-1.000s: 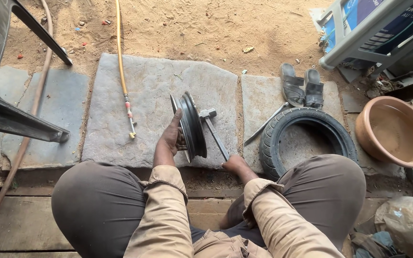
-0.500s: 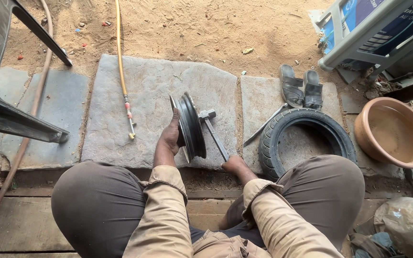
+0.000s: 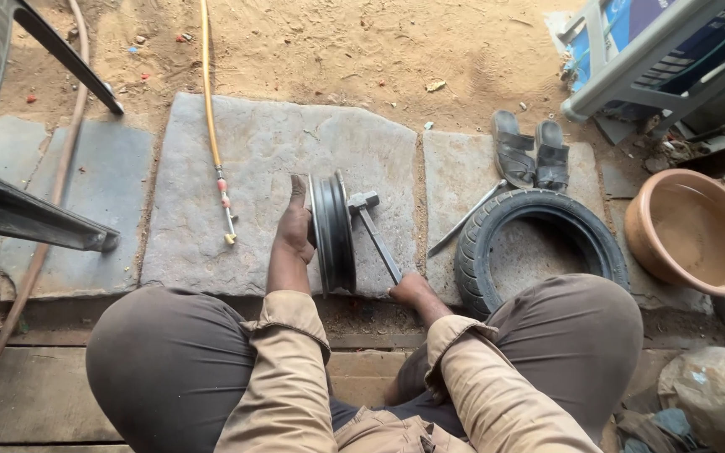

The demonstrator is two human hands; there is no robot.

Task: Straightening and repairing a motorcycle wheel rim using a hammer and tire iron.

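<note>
Your right hand has slid the wrench handle lower, fingers clamped on it, while your left hand, fingers flat, braces the upright wheel rim; you're mid-turn on the hub nut, and next calls for a steady pull

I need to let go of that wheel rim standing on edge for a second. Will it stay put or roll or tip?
The wheel rim stands upright on its edge on the stone slab, steadied by the left hand, so it would probably tip or roll if released. It looks like metal, likely stiff and heavy for its size. The wrench in the right hand may pull it sideways.
</note>
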